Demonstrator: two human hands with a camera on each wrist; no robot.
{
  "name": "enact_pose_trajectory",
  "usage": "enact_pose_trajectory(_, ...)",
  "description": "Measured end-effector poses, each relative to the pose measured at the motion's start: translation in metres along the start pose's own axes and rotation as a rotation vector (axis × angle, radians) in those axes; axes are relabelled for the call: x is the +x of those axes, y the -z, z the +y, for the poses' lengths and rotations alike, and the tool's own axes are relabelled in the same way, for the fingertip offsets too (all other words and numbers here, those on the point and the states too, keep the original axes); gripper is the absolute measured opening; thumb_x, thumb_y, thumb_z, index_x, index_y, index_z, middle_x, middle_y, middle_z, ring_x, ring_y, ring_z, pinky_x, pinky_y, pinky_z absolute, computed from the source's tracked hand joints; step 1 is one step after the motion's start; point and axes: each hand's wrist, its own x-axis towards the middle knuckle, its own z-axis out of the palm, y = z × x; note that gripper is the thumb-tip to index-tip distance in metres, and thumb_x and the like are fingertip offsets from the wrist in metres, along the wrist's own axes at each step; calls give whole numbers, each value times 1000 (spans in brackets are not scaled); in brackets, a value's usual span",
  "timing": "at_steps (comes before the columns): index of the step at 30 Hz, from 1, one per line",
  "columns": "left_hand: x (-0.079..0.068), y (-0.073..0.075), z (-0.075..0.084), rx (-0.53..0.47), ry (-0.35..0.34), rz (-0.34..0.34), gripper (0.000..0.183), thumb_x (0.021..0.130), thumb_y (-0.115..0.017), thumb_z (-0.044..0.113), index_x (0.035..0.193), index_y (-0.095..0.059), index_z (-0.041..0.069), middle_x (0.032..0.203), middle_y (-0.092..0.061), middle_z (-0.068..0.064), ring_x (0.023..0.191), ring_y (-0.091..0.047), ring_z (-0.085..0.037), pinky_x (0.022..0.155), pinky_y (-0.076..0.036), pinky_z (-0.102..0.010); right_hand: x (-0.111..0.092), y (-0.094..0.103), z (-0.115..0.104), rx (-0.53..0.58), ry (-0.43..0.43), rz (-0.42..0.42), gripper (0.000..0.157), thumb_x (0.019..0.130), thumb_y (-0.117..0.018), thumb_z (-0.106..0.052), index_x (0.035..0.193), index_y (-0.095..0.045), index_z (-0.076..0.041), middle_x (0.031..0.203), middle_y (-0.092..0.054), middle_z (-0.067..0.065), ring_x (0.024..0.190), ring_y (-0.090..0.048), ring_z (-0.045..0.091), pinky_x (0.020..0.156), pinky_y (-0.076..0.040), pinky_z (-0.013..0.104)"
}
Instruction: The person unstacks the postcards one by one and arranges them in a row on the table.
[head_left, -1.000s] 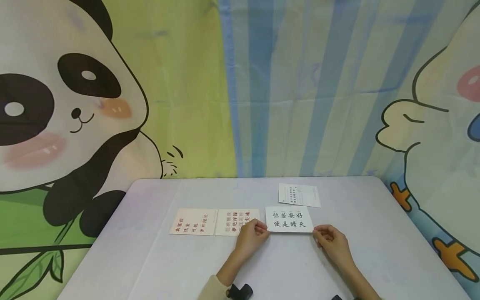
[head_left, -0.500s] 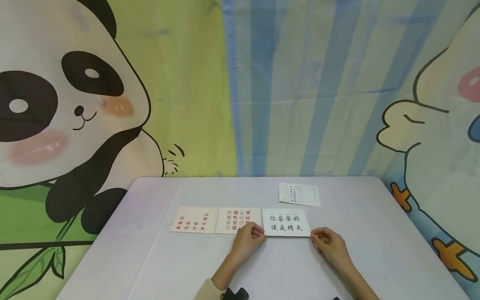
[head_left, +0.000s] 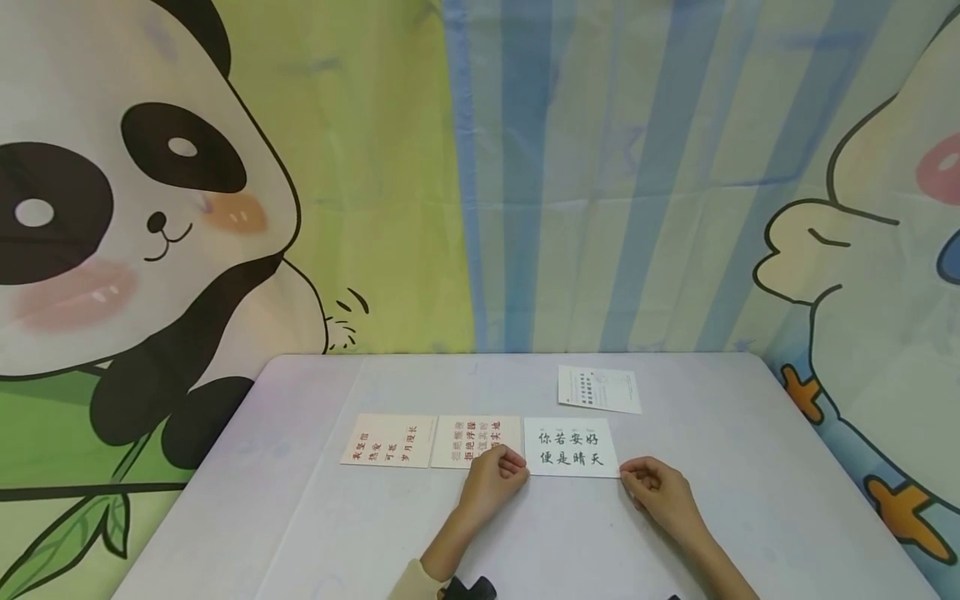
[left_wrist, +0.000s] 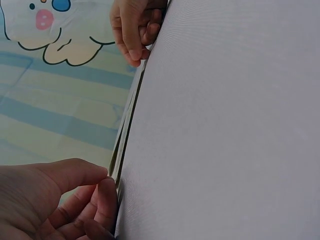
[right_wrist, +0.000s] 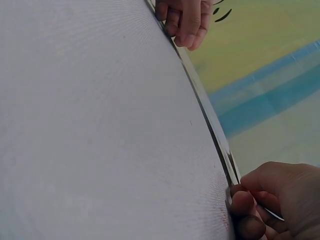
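Note:
A white card with two lines of black Chinese characters lies at or barely above the tabletop. My left hand pinches its near left corner between thumb and finger. At the near right corner, my right hand pinches it likewise. Both wrist views show the card's thin edge nearly edge-on, with a dark line beneath it. To the left, side by side, are a cream card with red characters and a second red-lettered card, whose lower right part my left hand covers.
Behind the held card, another white card with small print lies slightly askew. The white table reaches back to a printed cloth backdrop with a panda and stripes. A black strap device sits on the left wrist.
Both hands have drawn the white card a little toward me and leftward, beside the red-lettered cards. Over the last half second it settled lower, and the shadow at its near edge faded.

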Motion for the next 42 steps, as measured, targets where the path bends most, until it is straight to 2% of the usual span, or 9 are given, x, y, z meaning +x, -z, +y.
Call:
enact_pose_trajectory(17,4,-1,-1,-52,-6,-22,6,83,-70,5,87,-65,5,77,-60,3,66,-53,-6,61,-47,-18,0,4,1,8,4,1,16,90,-69,-9,101,-66,2,71,-59,5,50,-51,12,47,-42,22)
enact_pose_trajectory(22,8,-2,4,-87,-12,-40,10,89,-69,14,88,-64,5,75,-60,3,64,-55,-7,57,-48,-18,3,5,1,51,-20,10,17,91,-67,-8,103,-65,3,72,-61,6,49,-52,13,47,-43,22)
enact_pose_trajectory(27,15,-6,9,-120,-29,-53,19,93,-66,24,93,-64,5,76,-60,2,61,-56,-8,53,-48,-19,6,5,1,91,-45,21,20,93,-64,-8,109,-64,4,84,-64,10,50,-56,14,46,-42,22)
enact_pose_trajectory(33,25,-17,15,-125,-48,-49,17,92,-68,23,98,-64,8,83,-60,4,67,-55,-4,58,-48,-18,9,7,0,128,-75,30,22,94,-61,-7,112,-62,5,93,-64,13,52,-56,14,44,-41,21)
enact_pose_trajectory(37,29,-23,19,-121,-68,-42,21,90,-69,20,102,-64,4,84,-61,4,70,-54,-3,63,-48,-18,13,8,1,141,-81,37,22,95,-60,-6,113,-61,5,94,-64,13,53,-56,13,43,-41,21)
enact_pose_trajectory(42,38,-28,25,-118,-73,-52,30,90,-68,16,115,-62,0,92,-61,1,79,-55,-5,67,-49,-18,19,11,2,173,-96,52,22,95,-59,-5,113,-61,6,84,-64,12,51,-53,11,43,-41,21)
